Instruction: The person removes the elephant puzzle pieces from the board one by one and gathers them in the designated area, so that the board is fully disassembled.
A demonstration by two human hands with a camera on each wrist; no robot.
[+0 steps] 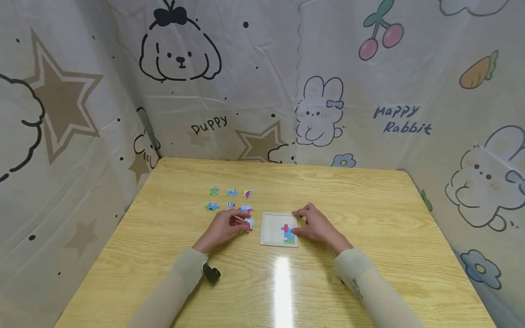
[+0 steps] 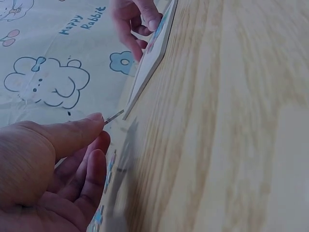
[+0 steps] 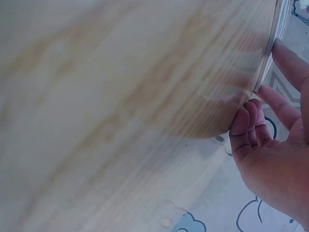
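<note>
My left hand pinches a jigsaw piece between thumb and fingers, just left of a square puzzle tray. The left wrist view shows this piece edge-on, as a thin strip past the thumb tip. At the tray's right side is my right hand. Its thumb lies over the right rim beside the joined pieces, which are red, blue and green in the tray's right part. The index finger reaches the far right corner. In the right wrist view the other fingers curl near the tabletop.
Several loose jigsaw pieces lie in rows beyond my left hand, the nearest partly covered by it. The wooden table is bordered by printed cloth at the back and sides. A black device sits at my left wrist.
</note>
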